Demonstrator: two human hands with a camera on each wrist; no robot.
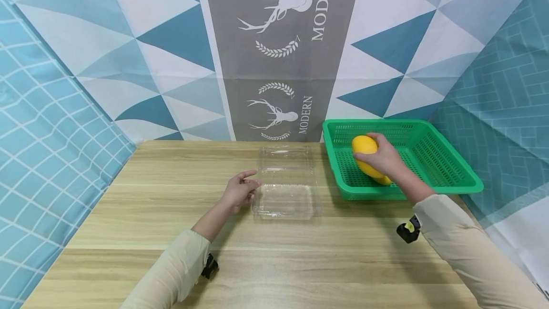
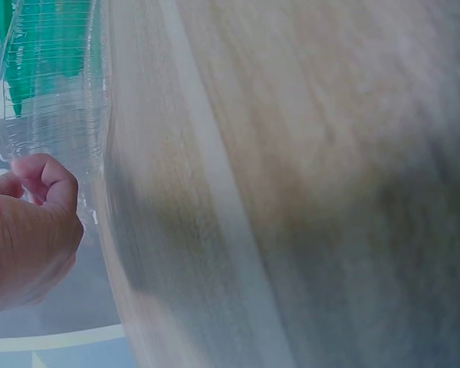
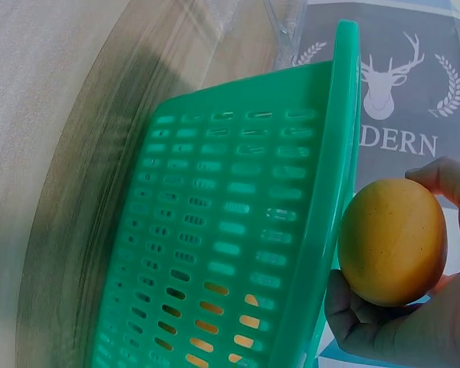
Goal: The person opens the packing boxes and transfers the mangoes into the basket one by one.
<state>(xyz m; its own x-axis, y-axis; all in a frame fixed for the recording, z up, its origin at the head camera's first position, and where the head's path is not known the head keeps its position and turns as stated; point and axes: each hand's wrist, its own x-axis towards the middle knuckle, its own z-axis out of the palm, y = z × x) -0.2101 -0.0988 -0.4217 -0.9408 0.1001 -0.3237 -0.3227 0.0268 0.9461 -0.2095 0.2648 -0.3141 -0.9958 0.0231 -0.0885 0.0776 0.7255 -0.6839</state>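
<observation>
A clear plastic clamshell container (image 1: 285, 199) lies on the table with its lid folded back toward the wall. My left hand (image 1: 240, 192) is at its left side, thumb and forefinger pinching the edge; the left wrist view shows the curled fingertips at the ribbed plastic wall (image 2: 57, 100). Over the green basket (image 1: 454, 189), my right hand (image 1: 383, 156) grips a yellow mango (image 1: 364, 145), fingers and thumb around it. In the right wrist view the speckled mango (image 3: 393, 241) is just above the basket's rim. More yellow fruit (image 1: 384, 180) lies beneath it, partly hidden.
The slotted basket wall (image 3: 215, 184) stands right of the container, with yellow showing through its lower holes. Patterned sheets (image 1: 176, 51) hang behind the wooden table (image 1: 274, 261) and at both sides. Black wrist cameras (image 1: 408, 231) sit under the sleeves.
</observation>
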